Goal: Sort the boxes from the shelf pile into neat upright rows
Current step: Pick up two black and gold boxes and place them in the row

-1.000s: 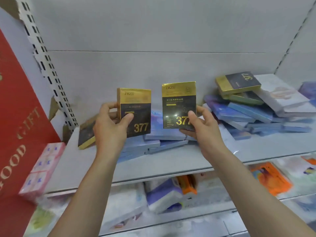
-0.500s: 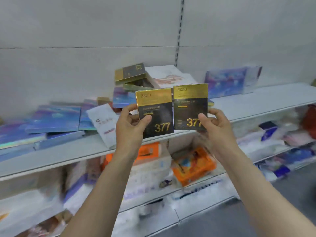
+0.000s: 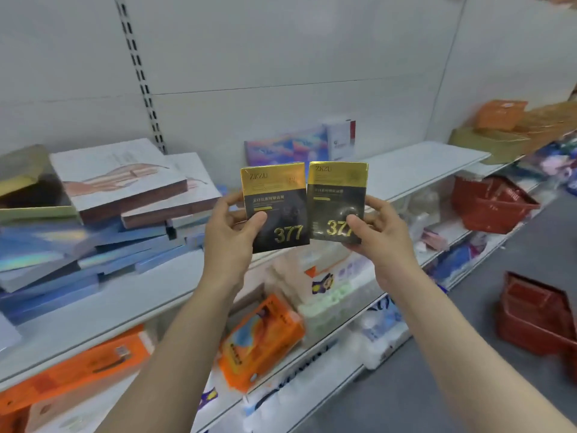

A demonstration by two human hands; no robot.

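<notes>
Gold and black, two matching boxes up in front of the shelf (image 3: pixel 415 170), side by side and nearly touching at their inner edges, both upright with a slight lean. Left hand (image 3: pixel 229 235) grips the left box (image 3: pixel 274 207), thumb pressed on its dark front, fingers curled round the back and out of sight. Right hand (image 3: pixel 374 232) pinches the right box (image 3: pixel 337 201) the same way, thumb covering the last digit of the gold number, so only "37" reads there against a full "377" on the other. Small print on both fronts is too blurred to read.

Off to the left, the pile of boxes (image 3: pixel 103 214) lies flat and crooked on the shelf: white ones with a brown edge on top, bluish shiny ones beneath, the stack cut off at the picture's left edge. A dark box with a gold band (image 3: pixel 22 189) sits at the far left, smeared, its face unreadable. Behind the held pair, a short row of purple-blue boxes (image 3: pixel 281 148) stands upright against the back wall, its lower part hidden by the boxes in hand. Lower shelves show orange packs (image 3: pixel 262 335), blurred. Red baskets (image 3: pixel 496 204) to the right, one cut off at the edge.
</notes>
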